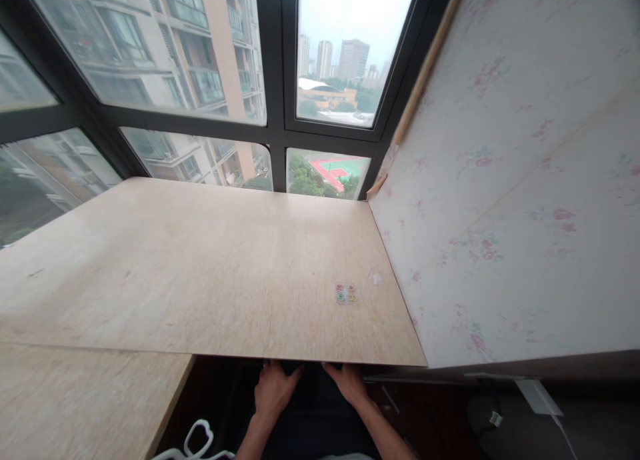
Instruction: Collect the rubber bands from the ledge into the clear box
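Both bare hands are low at the near edge of the marble-patterned windowsill (200, 267), just in front of it and over dark trousers (313, 420). The left hand (273, 387) has its thumb spread wide from the fingers, whose tips go out of sight at the sill's edge; I cannot tell whether it holds anything. The right hand (349, 383) is apart from the left, thumb angled inward and fingers partly hidden at that same edge, so its grip, too, I cannot tell. Whether either touches the sill is unclear.

The clear square case (346, 293) lies flat on the sill, towards its right end and beyond the right hand, with four small coloured pieces in it: reddish ones at the back, green and yellow at the front. Just beside it, further right on the sill, is a small translucent scrap (375, 278).

A matching stone slab (75, 400) adjoins the sill at its near left, with a white looped object (194, 455) below. Floral wallpaper (525, 180) meets the sill's right end, and a dark window frame (277, 80) rises along its back, a sports court (340, 171) showing outside
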Available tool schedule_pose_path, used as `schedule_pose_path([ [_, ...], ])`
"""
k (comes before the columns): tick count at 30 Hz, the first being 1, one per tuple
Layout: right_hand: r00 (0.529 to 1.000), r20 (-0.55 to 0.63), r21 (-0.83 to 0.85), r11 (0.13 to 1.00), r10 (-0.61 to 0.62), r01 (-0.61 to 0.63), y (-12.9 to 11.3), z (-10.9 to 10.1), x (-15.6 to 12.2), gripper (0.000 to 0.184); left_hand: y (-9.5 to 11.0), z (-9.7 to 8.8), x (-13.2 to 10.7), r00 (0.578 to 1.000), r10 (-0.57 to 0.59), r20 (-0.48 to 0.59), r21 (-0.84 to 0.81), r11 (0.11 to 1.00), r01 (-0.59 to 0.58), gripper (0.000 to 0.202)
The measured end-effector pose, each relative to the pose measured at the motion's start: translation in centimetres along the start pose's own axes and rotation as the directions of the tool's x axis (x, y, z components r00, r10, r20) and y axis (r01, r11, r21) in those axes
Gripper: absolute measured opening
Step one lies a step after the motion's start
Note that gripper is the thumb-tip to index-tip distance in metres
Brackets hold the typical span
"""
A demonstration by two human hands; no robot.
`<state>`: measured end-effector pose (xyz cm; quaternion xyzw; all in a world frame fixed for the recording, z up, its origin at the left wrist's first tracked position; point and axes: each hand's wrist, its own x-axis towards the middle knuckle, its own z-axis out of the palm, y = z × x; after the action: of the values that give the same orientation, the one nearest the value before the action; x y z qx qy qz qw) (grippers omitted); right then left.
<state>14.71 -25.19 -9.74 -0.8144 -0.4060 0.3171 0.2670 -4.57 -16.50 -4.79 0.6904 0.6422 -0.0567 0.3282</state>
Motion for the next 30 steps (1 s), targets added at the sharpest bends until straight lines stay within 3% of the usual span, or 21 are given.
schedule_pose_path([
  [4,0.997,0.064,0.024,0.999,0.045,-0.047,0.3,-0.5,-0.5,0.082,-0.6,0.2,0.2,0.998,0.064,0.001,0.017,0.998,-0.064,0.069],
  [9,0.997,0.027,-0.009,0.997,0.079,-0.078,0.6,-0.6,-1.2,0.070,-1.2,0.2,0.7,0.992,0.120,0.029,0.061,0.991,-0.122,0.065],
  [18,0.978,-0.175,0.018,0.993,-0.113,0.117,1.7,0.3,-1.9,0.055,-1.7,0.5,1.5,0.979,0.202,0.024,0.117,0.972,-0.204,0.055],
  [22,0.961,-0.233,-0.010,0.988,-0.151,0.153,1.8,0.6,-2.3,0.059,-2.1,0.8,1.6,0.971,0.240,-0.015,0.142,0.961,-0.236,0.053],
  [26,0.957,-0.237,-0.052,0.986,-0.168,0.160,2.0,1.0,-2.7,0.052,-2.6,1.6,1.7,0.959,0.269,-0.087,0.138,0.957,-0.256,0.051],
  [30,0.964,-0.242,-0.136,0.987,-0.113,0.081,1.8,1.2,-3.0,0.043,-2.9,2.2,1.8,0.940,0.305,-0.150,0.110,0.950,-0.291,0.047],
])
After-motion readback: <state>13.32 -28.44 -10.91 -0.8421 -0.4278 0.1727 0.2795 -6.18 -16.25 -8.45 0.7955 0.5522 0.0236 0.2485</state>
